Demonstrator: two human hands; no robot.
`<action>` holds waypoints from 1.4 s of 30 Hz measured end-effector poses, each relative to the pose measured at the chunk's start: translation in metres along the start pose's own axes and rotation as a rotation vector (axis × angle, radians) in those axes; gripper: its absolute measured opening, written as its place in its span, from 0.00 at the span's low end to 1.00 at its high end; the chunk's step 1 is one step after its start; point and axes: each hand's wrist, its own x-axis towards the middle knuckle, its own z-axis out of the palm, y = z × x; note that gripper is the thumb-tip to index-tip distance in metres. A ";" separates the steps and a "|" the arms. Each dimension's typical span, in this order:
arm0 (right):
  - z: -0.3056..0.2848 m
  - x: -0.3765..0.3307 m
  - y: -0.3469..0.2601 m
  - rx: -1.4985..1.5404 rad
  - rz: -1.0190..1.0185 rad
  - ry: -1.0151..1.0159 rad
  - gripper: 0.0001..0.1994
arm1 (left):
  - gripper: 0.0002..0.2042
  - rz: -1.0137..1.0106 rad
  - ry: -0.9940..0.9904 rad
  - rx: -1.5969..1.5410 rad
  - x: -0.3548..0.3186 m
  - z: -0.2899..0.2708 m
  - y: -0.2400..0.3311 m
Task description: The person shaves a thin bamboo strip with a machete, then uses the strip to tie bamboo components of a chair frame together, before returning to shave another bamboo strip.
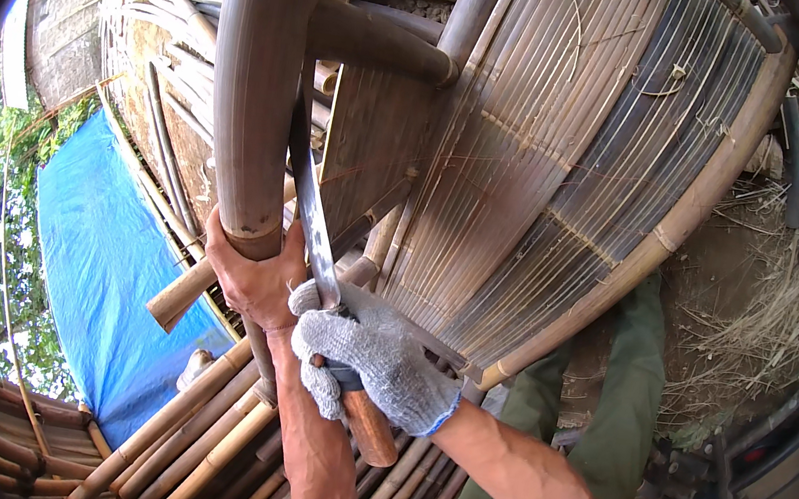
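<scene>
Bamboo poles (192,444) on slatted bamboo platform (532,166)

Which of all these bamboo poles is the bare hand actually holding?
The thick upright bamboo pole at centre-left: the bare left hand clasps its cut lower end, with the knife blade alongside. The other poles lie untouched.

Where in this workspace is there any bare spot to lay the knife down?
The slatted bamboo panel inside its curved rim looks bare, and so does the blue tarp on the left. It is crowded around both hands at the thick bamboo pole, and among the stacked poles below.
</scene>
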 end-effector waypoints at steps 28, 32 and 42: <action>-0.029 0.014 -0.109 -2.120 -0.290 0.561 0.15 | 0.31 -0.928 -0.678 -2.497 -0.167 0.054 0.136; -0.034 0.020 -0.120 -2.083 -0.107 0.477 0.14 | 0.28 -1.027 -0.799 -2.117 -0.170 0.035 0.135; -0.073 0.039 -0.099 -1.379 -0.092 0.195 0.21 | 0.18 -0.909 -0.736 -1.603 -0.158 0.010 0.088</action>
